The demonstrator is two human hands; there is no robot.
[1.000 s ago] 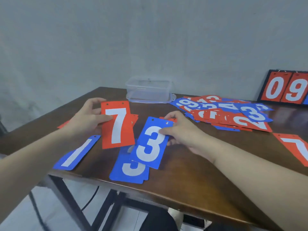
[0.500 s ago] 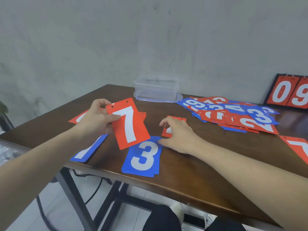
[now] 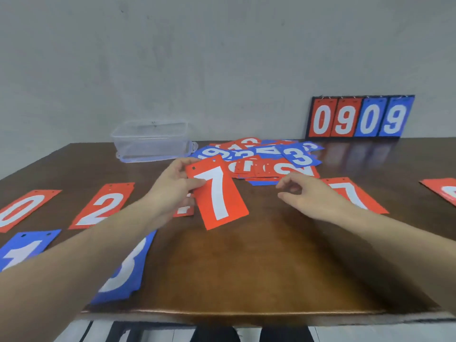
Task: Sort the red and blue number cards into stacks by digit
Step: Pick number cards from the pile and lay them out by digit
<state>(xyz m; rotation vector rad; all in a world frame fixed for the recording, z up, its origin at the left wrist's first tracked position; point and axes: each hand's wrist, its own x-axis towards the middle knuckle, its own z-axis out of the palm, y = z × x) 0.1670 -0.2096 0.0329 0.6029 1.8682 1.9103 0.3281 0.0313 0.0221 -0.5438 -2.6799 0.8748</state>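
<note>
Best now: left hand (image 3: 172, 186), pinching the red 7 card (image 3: 217, 193), carries it toward three o'clock onto the lying red 7 (image 3: 355, 193); right hand (image 3: 306, 196) hangs loosely curled, holding nothing.

Dark wooden table (image 3: 259, 267) bears scattered number cards (image 3: 261, 161) and a clear box (image 3: 150, 141).

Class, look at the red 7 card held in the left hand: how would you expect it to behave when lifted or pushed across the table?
The red 7 card stays flat though the left hand pinches only one edge, so it is probably fairly stiff and light. It looks thin and smooth, so it would likely slide easily on the glossy table and be awkward to lift once flat.
</note>
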